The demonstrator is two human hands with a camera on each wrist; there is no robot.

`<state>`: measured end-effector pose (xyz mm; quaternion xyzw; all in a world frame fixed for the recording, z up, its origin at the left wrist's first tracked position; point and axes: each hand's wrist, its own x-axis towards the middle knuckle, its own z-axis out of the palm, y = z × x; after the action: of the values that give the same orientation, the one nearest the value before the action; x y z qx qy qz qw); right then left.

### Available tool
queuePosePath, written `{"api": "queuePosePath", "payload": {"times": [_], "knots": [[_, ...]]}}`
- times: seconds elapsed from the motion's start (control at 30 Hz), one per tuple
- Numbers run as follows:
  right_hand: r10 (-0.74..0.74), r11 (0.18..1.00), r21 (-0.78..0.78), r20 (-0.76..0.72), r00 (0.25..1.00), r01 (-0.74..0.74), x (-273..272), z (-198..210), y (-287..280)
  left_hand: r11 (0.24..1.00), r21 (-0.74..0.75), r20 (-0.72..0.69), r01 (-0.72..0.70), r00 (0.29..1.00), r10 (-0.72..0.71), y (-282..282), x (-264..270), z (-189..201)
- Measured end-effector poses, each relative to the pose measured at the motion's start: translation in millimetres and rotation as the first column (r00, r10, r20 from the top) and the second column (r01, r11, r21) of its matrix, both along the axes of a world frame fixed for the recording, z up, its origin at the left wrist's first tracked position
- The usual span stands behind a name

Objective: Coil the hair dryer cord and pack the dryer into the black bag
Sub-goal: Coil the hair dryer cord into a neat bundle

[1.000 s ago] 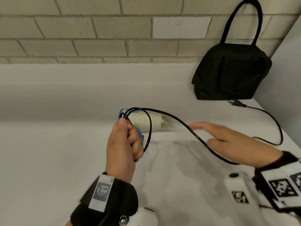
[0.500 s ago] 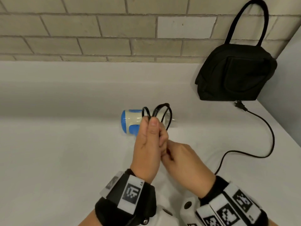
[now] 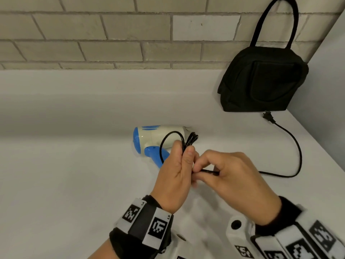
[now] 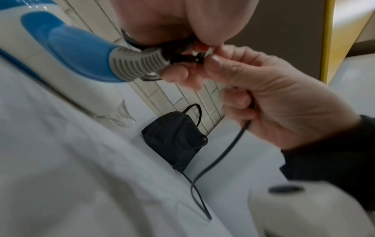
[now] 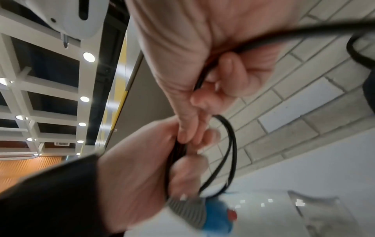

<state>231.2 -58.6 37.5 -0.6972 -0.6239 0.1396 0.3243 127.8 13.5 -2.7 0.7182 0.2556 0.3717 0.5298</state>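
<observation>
A white and blue hair dryer (image 3: 156, 136) lies on the white counter, its blue handle (image 4: 81, 54) ending in a grey strain relief. My left hand (image 3: 177, 171) grips several loops of the black cord (image 3: 186, 142) just above the handle. My right hand (image 3: 229, 174) pinches the cord right beside the left hand's fingers, and the cord runs on through its palm (image 5: 233, 49). The loose cord (image 3: 296, 146) curves over the counter to the plug (image 3: 268, 117), which lies at the foot of the black bag (image 3: 261, 79). The bag stands closed-looking against the brick wall at the back right.
The white counter (image 3: 65, 184) stretches wide to the left and front. A brick wall (image 3: 112, 34) runs along the back and a pale side wall (image 3: 328, 86) closes the right, next to the bag.
My right hand came from the stretched cord on the right in to the left hand, adding a loop. The left hand shifted right off the dryer handle, and the slack cord now lies shorter.
</observation>
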Motion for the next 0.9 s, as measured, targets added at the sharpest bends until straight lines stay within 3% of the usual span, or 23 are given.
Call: {"api": "queuePosePath", "payload": {"times": [0.13,0.3,0.47,0.7,0.9], "knots": [[0.056,0.997,0.047,0.219,0.974,-0.068,17.5,13.1,5.7,0.997,-0.063,-0.026,0.052,0.998,-0.054,-3.2,-1.9,-4.0],[0.216,0.976,-0.101,0.360,0.907,-0.192,32.8,14.7,24.0,0.979,-0.117,-0.031,0.170,0.984,-0.174,-4.1,-4.6,3.5],[0.330,0.941,-0.164,0.254,0.909,-0.296,42.0,9.0,43.8,0.962,-0.195,-0.085,0.194,0.973,-0.213,-3.2,-6.4,6.2],[0.202,0.977,-0.070,-0.016,0.979,-0.202,54.8,-1.0,57.8,0.925,-0.362,-0.031,0.113,0.991,-0.133,-1.1,-1.3,9.7],[0.148,0.981,-0.112,-0.094,0.985,-0.158,53.0,-6.1,66.5,0.808,-0.581,0.112,0.099,0.993,-0.041,3.9,5.9,14.4]]}}
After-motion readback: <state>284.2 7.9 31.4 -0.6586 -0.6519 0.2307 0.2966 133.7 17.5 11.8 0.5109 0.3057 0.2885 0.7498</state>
